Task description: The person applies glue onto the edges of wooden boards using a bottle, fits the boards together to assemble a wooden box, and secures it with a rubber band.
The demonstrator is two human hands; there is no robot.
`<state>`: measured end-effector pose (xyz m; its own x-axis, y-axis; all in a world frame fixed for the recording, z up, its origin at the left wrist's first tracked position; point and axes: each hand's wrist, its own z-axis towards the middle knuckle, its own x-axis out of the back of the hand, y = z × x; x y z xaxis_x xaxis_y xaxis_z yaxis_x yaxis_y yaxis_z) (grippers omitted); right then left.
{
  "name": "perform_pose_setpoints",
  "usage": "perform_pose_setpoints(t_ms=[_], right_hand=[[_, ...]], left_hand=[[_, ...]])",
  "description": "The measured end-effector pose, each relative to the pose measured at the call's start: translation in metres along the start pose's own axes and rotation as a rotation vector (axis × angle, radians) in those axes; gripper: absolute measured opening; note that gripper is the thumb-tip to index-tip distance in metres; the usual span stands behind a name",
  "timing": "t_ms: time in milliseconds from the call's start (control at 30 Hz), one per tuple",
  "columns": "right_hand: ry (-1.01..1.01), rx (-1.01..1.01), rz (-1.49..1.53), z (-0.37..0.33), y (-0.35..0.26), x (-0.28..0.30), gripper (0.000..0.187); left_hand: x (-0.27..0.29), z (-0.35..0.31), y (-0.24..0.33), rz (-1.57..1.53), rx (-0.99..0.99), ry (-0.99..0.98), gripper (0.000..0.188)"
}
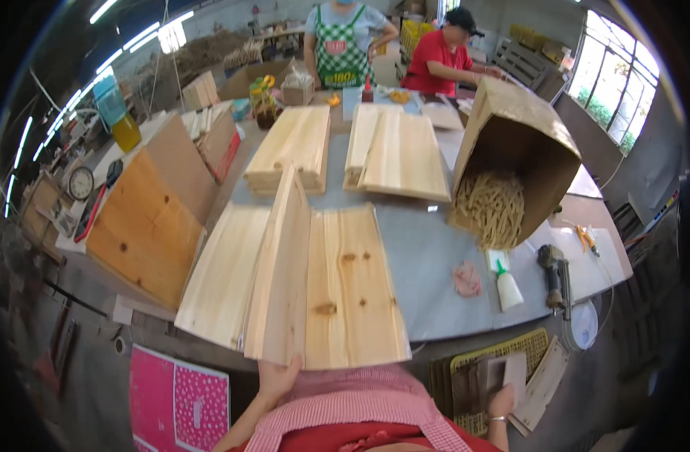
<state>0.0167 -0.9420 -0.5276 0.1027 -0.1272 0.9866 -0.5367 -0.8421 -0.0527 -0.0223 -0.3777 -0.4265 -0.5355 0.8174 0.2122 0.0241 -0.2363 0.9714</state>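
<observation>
My left hand (279, 379) is closed on the near end of a pale wooden board (277, 279) that stands on its long edge. Flat on either side of it lie a plain pale board (223, 275) and a knotty wooden panel (355, 286), both reaching the table's near edge. Low on the right, my right hand (501, 403) grips a small wooden board (515, 371) over a yellow plastic basket (537, 345) that has brown wooden pieces in it. Part of that hand's grip is hidden by the board.
Stacks of boards (291, 143) (405, 154) lie farther back on the grey table (424, 260). A tipped cardboard box (511, 113) holds wooden strips (490, 205). Near it are a glue bottle (508, 286), a pink rag (467, 279) and a nail gun (554, 275). Two people (345, 45) (444, 56) are beyond.
</observation>
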Motion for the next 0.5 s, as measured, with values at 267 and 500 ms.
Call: perform_pose_setpoints(t_ms=[267,500], right_hand=[[0.761,-0.214,0.35,-0.004,0.024,0.143,0.031],[0.654,0.769,0.817,0.004,-0.202,0.236,0.028]], left_hand=[[-0.005,0.001,-0.006,-0.113,0.019,0.082,0.058],[-0.002,0.006,-0.002,0.036,0.013,0.006,0.048]])
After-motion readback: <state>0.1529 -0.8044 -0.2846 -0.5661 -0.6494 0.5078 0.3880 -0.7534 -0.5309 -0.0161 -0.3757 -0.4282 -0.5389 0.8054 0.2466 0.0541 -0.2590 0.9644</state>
